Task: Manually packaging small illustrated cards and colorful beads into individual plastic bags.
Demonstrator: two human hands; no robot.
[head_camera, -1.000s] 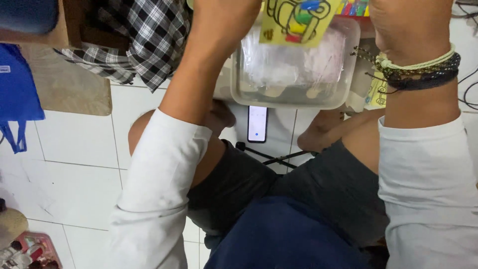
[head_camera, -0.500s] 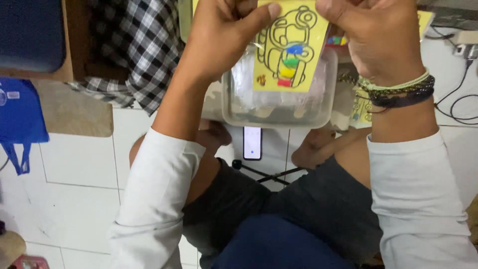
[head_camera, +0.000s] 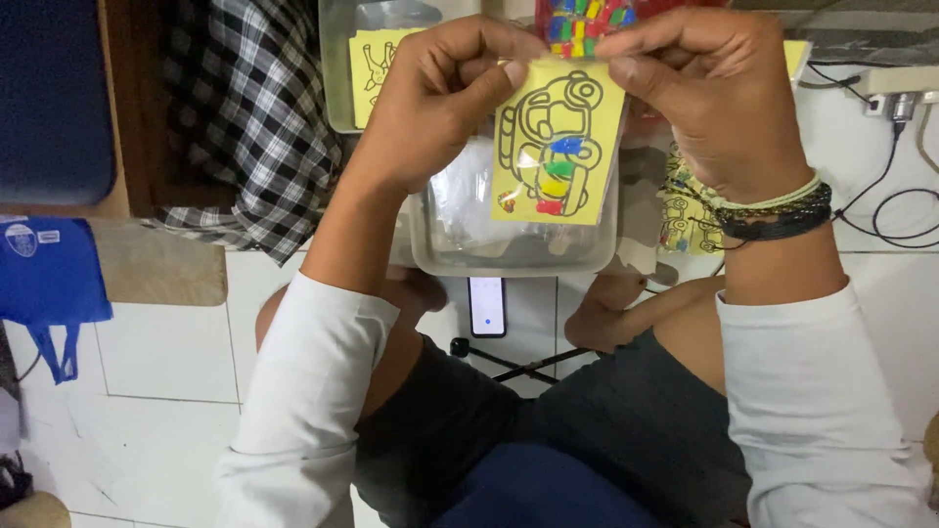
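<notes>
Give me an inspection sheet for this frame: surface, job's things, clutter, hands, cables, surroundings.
Surface: white tiled floor; the person sits on it.
Job's things: yellow picture card with a black outline drawing, partly coloured, held up by its top edge; clear plastic tub beneath it.
Clutter: phone on the floor; more yellow cards in a second tub; blue bag; checked cloth.
Hands: left hand and right hand both pinch the card; right wrist wears bracelets.
Cables: black cable at right to a socket strip; another by the phone.
Surroundings: wooden furniture edge at left.
</notes>
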